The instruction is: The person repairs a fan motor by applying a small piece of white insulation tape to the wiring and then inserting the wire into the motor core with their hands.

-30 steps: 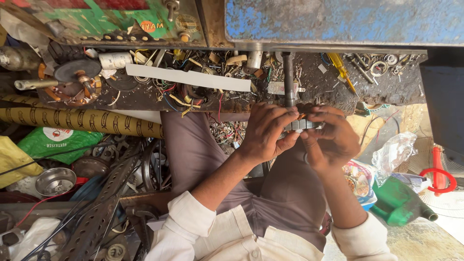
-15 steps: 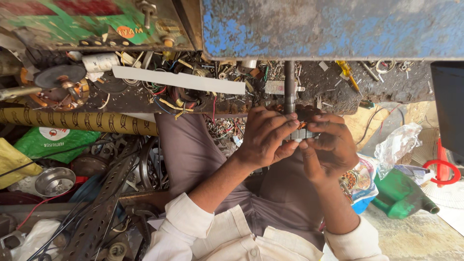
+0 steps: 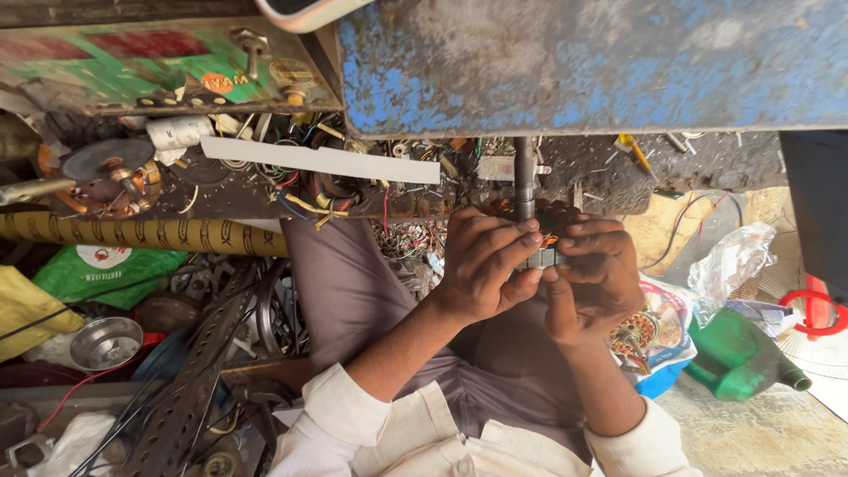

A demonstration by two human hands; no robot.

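left hand (image 3: 486, 265) and right hand (image 3: 594, 281) together grip a small metal motor part (image 3: 541, 249) on a steel shaft (image 3: 525, 177), above a cluttered workbench (image 3: 609, 177).

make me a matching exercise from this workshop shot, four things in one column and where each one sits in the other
Things:
1. green plastic bottle
2. small metal bowl
3. white flat strip
4. motor part with copper windings

Places:
A. lying across the cluttered bench, upper middle
B. on its side at lower right
C. between the left hand and right hand
D. among scrap at lower left

Pairs: 1-B, 2-D, 3-A, 4-C
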